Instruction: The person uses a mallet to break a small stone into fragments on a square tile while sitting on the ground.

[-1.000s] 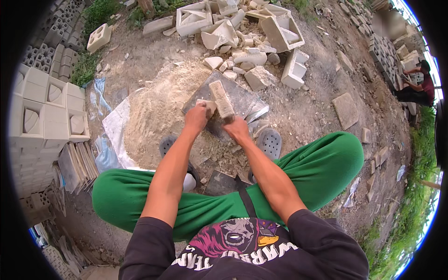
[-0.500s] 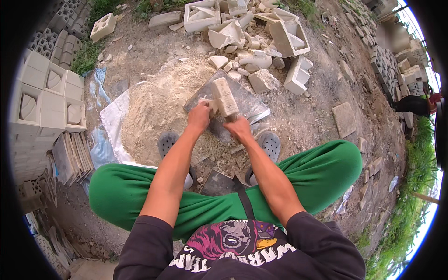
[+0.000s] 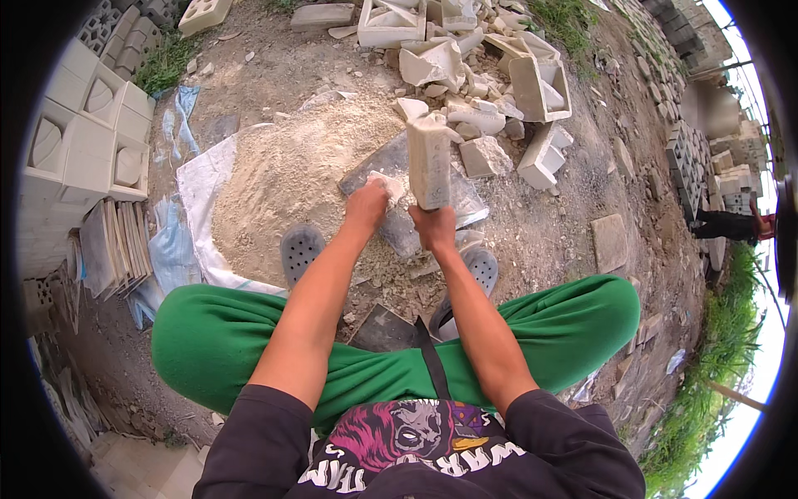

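My right hand (image 3: 433, 226) is closed round the handle of a mallet with a dusty, block-shaped head (image 3: 429, 162). The mallet head is raised in front of me and hides part of what lies behind it. In my left hand (image 3: 366, 208) is a pale broken block piece (image 3: 387, 186), gripped by the fingers over a dark flat slab (image 3: 397, 231). Crumbs and pale dust lie on the slab. Just left of it spreads a heap of sandy crushed powder (image 3: 291, 166) on a white sheet (image 3: 204, 181).
Beyond the slab lies a pile of broken pale blocks (image 3: 486, 156). Stacked decorative blocks (image 3: 91, 150) and thin boards (image 3: 116, 249) stand at the left. A flat stone (image 3: 609, 243) lies to the right. My feet in grey clogs (image 3: 301, 249) flank the slab. Another person (image 3: 731, 226) is at far right.
My right hand has lifted the mallet, whose head has moved rightward, away from the block piece. My left hand keeps its grip on the piece. The whole view has shifted slightly.
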Motion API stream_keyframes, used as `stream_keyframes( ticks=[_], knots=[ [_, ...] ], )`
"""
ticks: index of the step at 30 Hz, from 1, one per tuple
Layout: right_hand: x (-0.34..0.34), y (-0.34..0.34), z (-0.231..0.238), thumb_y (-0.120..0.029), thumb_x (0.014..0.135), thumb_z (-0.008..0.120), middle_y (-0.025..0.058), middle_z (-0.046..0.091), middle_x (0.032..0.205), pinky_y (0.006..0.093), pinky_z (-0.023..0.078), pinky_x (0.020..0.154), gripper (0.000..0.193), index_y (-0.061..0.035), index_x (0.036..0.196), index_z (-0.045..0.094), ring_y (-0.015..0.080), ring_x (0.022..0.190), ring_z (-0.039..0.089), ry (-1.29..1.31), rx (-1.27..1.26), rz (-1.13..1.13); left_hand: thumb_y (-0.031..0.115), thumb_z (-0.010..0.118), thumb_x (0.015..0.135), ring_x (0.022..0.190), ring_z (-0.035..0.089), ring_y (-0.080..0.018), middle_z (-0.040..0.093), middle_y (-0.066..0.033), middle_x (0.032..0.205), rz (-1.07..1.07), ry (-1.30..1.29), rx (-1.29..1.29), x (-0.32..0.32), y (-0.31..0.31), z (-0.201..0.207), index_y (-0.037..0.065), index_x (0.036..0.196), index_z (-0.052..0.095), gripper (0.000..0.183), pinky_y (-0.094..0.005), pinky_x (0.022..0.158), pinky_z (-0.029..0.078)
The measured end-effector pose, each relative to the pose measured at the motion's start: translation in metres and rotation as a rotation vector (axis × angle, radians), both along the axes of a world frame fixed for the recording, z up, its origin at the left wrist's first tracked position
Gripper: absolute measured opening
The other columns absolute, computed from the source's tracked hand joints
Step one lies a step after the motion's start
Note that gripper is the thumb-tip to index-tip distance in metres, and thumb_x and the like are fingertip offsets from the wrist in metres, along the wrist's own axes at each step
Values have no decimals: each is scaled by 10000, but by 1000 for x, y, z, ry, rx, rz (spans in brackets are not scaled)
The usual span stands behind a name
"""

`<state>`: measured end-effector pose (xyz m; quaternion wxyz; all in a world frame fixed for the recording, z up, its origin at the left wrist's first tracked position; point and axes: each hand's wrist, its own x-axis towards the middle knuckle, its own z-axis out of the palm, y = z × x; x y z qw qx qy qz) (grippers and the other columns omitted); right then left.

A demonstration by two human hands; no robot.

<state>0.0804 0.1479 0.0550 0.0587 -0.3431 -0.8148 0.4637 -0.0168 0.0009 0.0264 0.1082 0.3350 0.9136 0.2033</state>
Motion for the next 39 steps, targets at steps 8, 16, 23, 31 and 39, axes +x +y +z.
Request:
stream_keyframes(
  ticks=[8,16,23,31,39],
  knots=[
    [6,14,17,-246,766,775,83,664,646,331,518,504,276,10,811,682,172,512,644,-313,-206,20,111,536,924,1079,664,-360,644,-123,1215,69,-50,3,2,1,2,68,997,723,205,-469,851,566],
    [-19,0,73,-240,775,742,100,671,613,330,524,540,275,30,782,687,173,543,663,-25,-130,-74,58,544,883,1194,617,-326,640,-111,1223,33,57,-21,7,-4,4,85,984,735,218,-452,861,573],
    [23,-7,-34,-322,712,807,143,706,712,365,547,527,453,63,921,690,222,559,690,-269,-286,-105,53,605,831,1077,650,-313,659,-99,1147,114,21,-43,16,-1,7,110,988,741,215,-451,823,571],
    [7,-11,26,-248,772,765,75,648,626,323,505,485,299,31,770,657,174,497,632,104,-330,-90,98,575,876,1103,645,-286,663,-96,1105,162,50,-97,25,-2,7,100,916,760,189,-423,827,572],
    [23,-9,-24,-286,750,786,91,677,621,336,533,534,335,33,802,695,184,528,669,-249,-383,-93,98,573,881,1095,647,-274,663,-89,1115,159,37,-126,24,3,18,110,934,761,195,-429,813,571]
  ],
)
